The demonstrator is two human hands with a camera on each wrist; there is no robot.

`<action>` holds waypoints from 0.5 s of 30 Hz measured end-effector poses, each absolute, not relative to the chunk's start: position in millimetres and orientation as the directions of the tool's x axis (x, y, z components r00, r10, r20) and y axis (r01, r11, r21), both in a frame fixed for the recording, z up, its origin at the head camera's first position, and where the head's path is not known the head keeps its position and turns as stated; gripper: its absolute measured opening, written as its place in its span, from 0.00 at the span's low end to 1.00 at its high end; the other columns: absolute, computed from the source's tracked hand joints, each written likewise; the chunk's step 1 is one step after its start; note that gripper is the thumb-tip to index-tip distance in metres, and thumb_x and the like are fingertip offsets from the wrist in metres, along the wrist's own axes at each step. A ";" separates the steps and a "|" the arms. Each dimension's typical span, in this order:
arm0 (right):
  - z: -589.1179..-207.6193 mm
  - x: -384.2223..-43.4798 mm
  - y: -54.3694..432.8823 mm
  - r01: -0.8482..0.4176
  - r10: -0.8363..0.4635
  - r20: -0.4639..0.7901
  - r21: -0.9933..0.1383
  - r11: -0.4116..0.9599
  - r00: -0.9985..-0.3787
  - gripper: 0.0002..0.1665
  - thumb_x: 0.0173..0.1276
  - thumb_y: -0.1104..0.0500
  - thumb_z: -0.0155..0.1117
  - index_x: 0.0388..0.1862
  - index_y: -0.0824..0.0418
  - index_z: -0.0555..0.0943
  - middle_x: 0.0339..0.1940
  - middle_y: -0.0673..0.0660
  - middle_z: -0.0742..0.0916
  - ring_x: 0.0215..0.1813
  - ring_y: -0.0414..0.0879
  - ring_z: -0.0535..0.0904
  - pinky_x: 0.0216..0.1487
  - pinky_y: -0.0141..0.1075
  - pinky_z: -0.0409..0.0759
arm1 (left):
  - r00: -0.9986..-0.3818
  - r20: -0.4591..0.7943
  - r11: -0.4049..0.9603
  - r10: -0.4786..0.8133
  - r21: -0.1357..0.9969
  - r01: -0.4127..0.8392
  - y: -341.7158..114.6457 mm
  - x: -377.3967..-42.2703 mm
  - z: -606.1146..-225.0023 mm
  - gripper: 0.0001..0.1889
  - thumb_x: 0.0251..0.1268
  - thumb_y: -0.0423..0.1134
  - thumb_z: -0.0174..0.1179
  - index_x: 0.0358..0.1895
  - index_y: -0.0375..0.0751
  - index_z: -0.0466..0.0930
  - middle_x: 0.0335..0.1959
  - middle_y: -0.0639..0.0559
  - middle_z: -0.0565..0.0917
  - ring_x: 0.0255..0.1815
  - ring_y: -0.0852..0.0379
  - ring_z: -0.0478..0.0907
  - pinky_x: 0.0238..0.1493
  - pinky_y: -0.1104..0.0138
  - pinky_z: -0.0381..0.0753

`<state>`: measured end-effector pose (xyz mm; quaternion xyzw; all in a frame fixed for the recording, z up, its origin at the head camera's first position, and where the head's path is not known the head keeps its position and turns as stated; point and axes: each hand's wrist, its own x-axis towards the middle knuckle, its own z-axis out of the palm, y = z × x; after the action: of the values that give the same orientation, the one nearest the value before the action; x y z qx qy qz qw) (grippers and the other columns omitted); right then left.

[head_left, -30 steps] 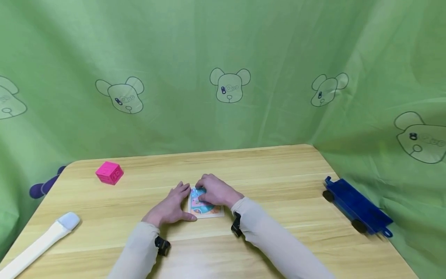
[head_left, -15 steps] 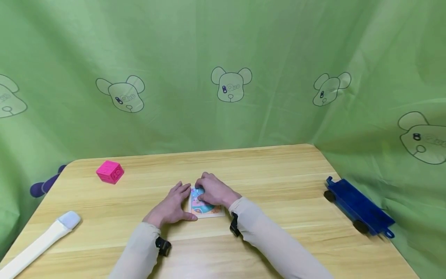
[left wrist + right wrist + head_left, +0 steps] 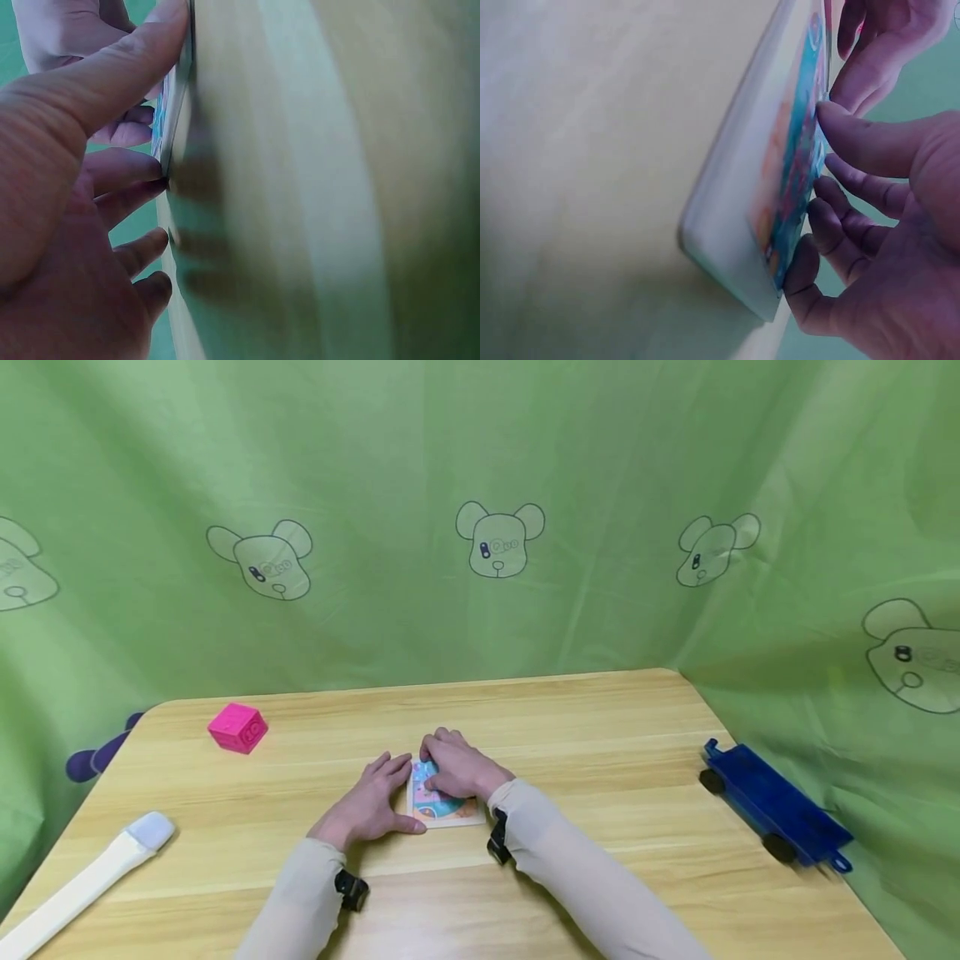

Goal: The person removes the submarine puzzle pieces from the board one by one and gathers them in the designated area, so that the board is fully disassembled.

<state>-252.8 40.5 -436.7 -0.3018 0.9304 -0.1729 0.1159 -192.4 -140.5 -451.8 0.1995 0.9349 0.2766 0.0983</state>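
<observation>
A small flat board (image 3: 447,822) with a pale frame and a blue, pink and orange picture lies on the table. My left hand (image 3: 367,806) is spread at its left side. In the left wrist view the left thumb (image 3: 120,75) lies along the near edge, and other fingertips touch the board's side. My right hand (image 3: 461,768) reaches over the picture from the right with bent fingers. In the right wrist view its thumb (image 3: 862,142) and fingertips rest on the printed face (image 3: 787,180). Whether a separate piece lies under them is hidden.
A pink cube (image 3: 237,728) sits at the back left. A white-handled brush (image 3: 97,877) with a pale head lies at the front left. On the right edge stands a blue wheeled toy wagon (image 3: 776,806). A green curtain (image 3: 375,610) surrounds the table (image 3: 600,760).
The view has shifted slightly. My right hand and forearm have moved a little to the left, its fingers still on the picture. The left hand stays against the board.
</observation>
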 end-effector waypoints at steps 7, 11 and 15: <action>-438.8 -253.1 39.6 -0.495 -0.579 -0.090 -0.425 0.758 -0.810 0.14 0.67 0.61 0.66 0.50 0.59 0.78 0.47 0.53 0.77 0.53 0.51 0.71 0.57 0.41 0.74 | -0.903 -0.065 0.763 0.425 0.562 0.319 -140.9 -192.7 -453.5 0.51 0.50 0.52 0.75 0.71 0.26 0.60 0.76 0.39 0.58 0.76 0.35 0.45 0.73 0.45 0.51; -440.7 -253.1 38.1 -0.487 -0.567 -0.088 -0.417 0.768 -0.819 0.16 0.67 0.59 0.67 0.52 0.60 0.77 0.47 0.53 0.78 0.54 0.50 0.71 0.57 0.41 0.74 | -0.901 -0.066 0.761 0.429 0.564 0.321 -141.1 -192.8 -453.5 0.51 0.51 0.52 0.75 0.71 0.26 0.60 0.76 0.38 0.58 0.76 0.34 0.45 0.73 0.44 0.51; -441.4 -252.3 37.4 -0.483 -0.564 -0.094 -0.413 0.772 -0.821 0.14 0.66 0.60 0.67 0.50 0.58 0.79 0.46 0.52 0.77 0.53 0.49 0.70 0.57 0.41 0.74 | -0.900 -0.072 0.769 0.429 0.551 0.323 -141.0 -192.7 -452.5 0.51 0.51 0.53 0.75 0.72 0.26 0.60 0.76 0.38 0.58 0.76 0.34 0.45 0.73 0.44 0.51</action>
<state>-252.3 37.4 -441.4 -0.2797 0.9352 -0.1890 0.1065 -192.7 -141.0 -452.5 0.2011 0.9355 0.2737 0.0972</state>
